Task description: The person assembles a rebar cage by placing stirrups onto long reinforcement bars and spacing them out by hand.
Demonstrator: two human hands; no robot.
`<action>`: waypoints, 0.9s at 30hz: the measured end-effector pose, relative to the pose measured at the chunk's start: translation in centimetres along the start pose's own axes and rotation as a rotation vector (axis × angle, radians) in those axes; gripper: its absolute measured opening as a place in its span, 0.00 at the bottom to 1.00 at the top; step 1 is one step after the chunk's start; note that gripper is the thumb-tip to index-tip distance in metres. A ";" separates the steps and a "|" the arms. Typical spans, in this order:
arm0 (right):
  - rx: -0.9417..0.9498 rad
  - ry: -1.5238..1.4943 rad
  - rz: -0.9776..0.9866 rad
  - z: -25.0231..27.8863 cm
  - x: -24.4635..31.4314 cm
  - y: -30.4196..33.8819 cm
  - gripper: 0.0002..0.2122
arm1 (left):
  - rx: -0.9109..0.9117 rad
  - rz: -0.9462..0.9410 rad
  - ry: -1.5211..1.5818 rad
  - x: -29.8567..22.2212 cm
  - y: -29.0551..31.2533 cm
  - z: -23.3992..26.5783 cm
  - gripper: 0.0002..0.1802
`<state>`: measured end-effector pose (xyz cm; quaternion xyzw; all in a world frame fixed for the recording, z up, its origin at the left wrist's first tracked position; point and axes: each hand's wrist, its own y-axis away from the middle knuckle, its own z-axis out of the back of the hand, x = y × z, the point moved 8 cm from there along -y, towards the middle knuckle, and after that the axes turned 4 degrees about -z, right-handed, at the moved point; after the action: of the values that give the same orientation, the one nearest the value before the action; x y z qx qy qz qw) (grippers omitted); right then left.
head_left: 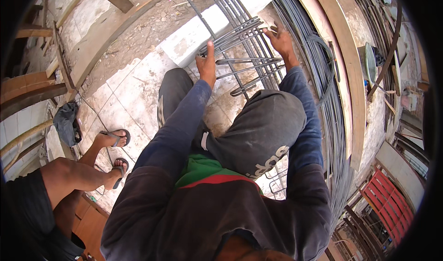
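— Your left hand is gripping a stirrup of the rebar cage ahead; your right hand, fingers spread, is touching its bars.

— Handling?

— Probably heavy, stiff, rough; hold the long bars.

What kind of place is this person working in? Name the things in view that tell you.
Probably a building site or rebar workshop: both hands, left hand and right hand, are on a steel rebar cage, with long steel rods and timber planks beside it.

Grey steel stirrups: bent rectangular loops, stacked side by side on long rebar bundle, above tiled floor.
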<state>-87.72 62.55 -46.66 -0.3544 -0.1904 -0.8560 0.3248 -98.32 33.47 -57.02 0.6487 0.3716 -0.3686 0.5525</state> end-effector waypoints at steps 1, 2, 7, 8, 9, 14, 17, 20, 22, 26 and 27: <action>0.012 0.267 -0.045 0.4 -0.4 0.5 0.41 | -0.018 0.012 -0.074 0.1 0.4 0.6 0.45; 0.092 0.425 -0.086 0.8 -0.9 1.1 0.40 | 0.041 -0.110 -0.048 -0.7 1.0 0.8 0.42; 0.464 0.645 -0.304 1.5 -3.5 4.1 0.36 | 0.557 0.148 -0.105 1.6 4.1 0.0 0.39; 0.449 0.578 -0.243 1.5 -3.0 4.3 0.36 | 0.575 0.188 -0.067 2.0 4.3 0.0 0.39; 0.452 0.510 -0.194 1.3 -2.7 4.4 0.37 | 0.564 0.239 -0.042 2.4 4.3 0.2 0.39; 0.490 0.381 -0.192 0.2 -3.0 4.7 0.42 | 0.486 0.199 -0.092 2.3 3.5 0.1 0.28; 0.531 0.327 -0.231 -0.1 -3.0 4.7 0.42 | 0.451 0.227 -0.064 1.8 3.2 -0.1 0.33; 0.428 0.406 -0.128 0.6 -1.5 4.0 0.40 | 0.499 0.206 -0.036 1.1 3.2 -0.9 0.48; 0.392 0.411 -0.089 0.5 -0.5 3.5 0.40 | 0.526 0.084 0.024 0.1 3.1 -1.4 0.51; 0.129 0.363 0.103 0.1 2.6 1.8 0.38 | 0.280 0.037 -0.064 1.0 1.8 -0.3 0.49; 0.081 0.358 0.150 -0.3 3.1 1.6 0.38 | 0.252 0.089 -0.076 1.9 1.6 -0.2 0.50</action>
<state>-88.43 59.89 -44.42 -0.1964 -0.1368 -0.8703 0.4305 -96.02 33.65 -58.01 0.7145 0.2721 -0.4117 0.4959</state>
